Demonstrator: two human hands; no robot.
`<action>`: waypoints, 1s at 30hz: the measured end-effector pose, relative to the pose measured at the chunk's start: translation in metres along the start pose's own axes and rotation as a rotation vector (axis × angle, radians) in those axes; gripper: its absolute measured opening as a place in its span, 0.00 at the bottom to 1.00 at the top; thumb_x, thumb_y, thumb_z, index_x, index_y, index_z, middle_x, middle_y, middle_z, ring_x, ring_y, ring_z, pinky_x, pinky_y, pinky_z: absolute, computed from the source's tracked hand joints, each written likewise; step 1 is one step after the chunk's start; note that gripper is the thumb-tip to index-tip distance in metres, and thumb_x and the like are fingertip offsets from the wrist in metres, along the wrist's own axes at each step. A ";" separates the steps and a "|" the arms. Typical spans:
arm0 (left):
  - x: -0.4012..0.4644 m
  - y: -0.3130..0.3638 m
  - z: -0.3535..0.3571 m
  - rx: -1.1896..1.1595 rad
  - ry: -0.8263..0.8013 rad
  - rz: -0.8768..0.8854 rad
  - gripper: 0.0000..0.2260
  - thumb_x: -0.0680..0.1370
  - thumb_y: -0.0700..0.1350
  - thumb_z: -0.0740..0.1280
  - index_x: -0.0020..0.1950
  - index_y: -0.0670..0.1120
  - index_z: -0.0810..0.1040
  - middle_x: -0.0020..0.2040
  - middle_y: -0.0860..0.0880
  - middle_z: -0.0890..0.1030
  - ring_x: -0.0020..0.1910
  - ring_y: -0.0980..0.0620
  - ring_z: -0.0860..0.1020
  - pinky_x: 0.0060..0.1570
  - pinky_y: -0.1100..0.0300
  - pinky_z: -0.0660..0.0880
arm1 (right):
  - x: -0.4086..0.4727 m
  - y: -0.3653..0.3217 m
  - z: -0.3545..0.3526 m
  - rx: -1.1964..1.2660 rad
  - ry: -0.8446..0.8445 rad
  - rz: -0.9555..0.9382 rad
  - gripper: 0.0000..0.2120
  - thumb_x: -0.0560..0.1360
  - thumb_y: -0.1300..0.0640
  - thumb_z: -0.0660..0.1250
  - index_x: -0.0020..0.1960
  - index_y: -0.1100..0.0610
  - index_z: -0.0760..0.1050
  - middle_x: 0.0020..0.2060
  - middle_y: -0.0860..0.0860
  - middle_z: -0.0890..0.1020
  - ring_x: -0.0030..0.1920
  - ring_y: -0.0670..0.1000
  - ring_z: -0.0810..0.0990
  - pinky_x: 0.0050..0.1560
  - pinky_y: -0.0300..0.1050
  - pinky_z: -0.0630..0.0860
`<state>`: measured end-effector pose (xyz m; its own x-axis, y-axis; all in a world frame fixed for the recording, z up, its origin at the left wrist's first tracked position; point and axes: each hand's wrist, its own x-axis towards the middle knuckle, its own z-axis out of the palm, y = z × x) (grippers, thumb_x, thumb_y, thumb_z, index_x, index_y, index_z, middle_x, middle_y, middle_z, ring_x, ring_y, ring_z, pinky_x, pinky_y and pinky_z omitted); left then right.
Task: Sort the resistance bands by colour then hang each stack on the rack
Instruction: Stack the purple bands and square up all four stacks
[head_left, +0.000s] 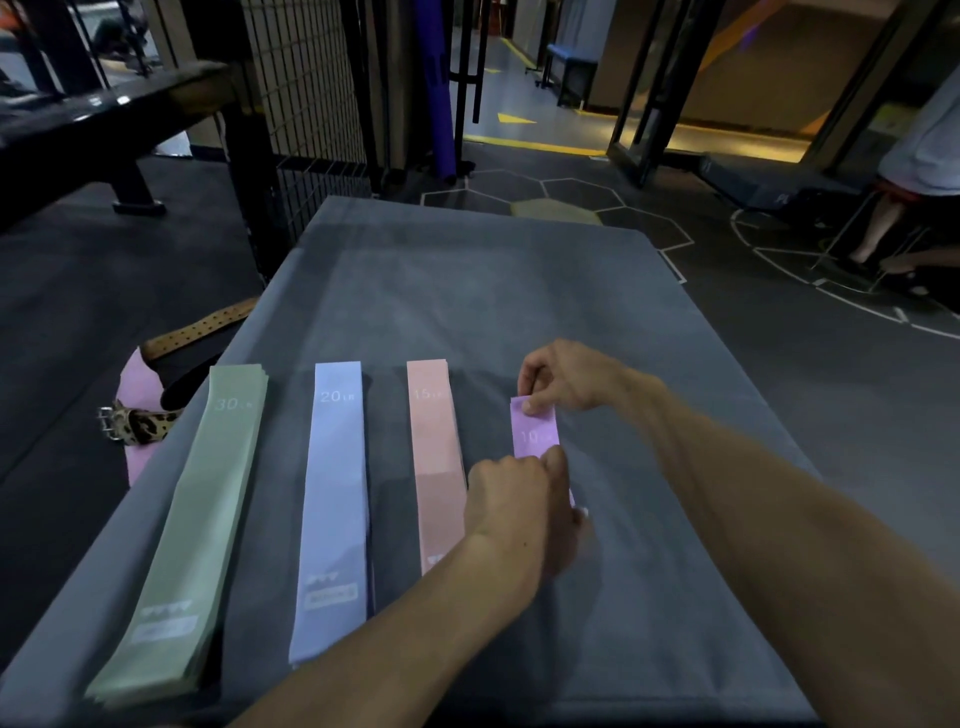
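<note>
Flat stacks of resistance bands lie side by side on a grey cloth-covered table (467, 291): a green stack (208, 509) marked 30 at the left, a blue stack (335, 499) marked 20, and a pink stack (436, 452) marked 15. Furthest right lies a purple band (535, 434) marked 10. My right hand (566, 379) pinches its far end. My left hand (524, 514) grips the band lower down and covers its near part. Whether more purple bands lie underneath is hidden.
A leopard-print belt (137, 423) and a tan leather belt (202, 327) lie on the floor left of the table, over something pink. A wire mesh rack (306, 93) stands behind the table at the left. A person's legs (893, 228) are at the far right.
</note>
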<state>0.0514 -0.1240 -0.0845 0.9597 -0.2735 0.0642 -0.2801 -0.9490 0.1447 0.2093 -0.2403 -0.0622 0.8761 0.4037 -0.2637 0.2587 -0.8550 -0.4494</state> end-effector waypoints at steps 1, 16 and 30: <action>0.002 -0.001 0.000 0.021 -0.024 0.009 0.17 0.81 0.61 0.59 0.58 0.49 0.68 0.48 0.45 0.81 0.43 0.41 0.77 0.41 0.53 0.61 | -0.002 -0.002 0.004 -0.071 0.036 -0.001 0.07 0.70 0.60 0.76 0.44 0.51 0.80 0.35 0.45 0.83 0.39 0.48 0.82 0.41 0.40 0.76; -0.005 -0.013 -0.017 0.082 -0.132 0.049 0.14 0.80 0.44 0.63 0.66 0.47 0.67 0.54 0.46 0.81 0.49 0.41 0.79 0.30 0.55 0.53 | -0.014 -0.009 0.014 -0.385 0.180 0.069 0.06 0.75 0.48 0.69 0.50 0.48 0.79 0.51 0.50 0.83 0.50 0.57 0.81 0.50 0.49 0.78; -0.005 -0.031 -0.009 -0.039 -0.086 0.015 0.14 0.82 0.45 0.59 0.67 0.48 0.66 0.58 0.44 0.80 0.54 0.39 0.78 0.42 0.53 0.63 | -0.081 -0.028 0.014 0.072 -0.232 0.530 0.12 0.79 0.60 0.62 0.46 0.69 0.76 0.40 0.65 0.84 0.29 0.58 0.84 0.33 0.50 0.84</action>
<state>0.0547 -0.0920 -0.0804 0.9534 -0.3012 -0.0178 -0.2931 -0.9385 0.1828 0.1251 -0.2445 -0.0404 0.7646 -0.0054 -0.6444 -0.2259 -0.9388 -0.2601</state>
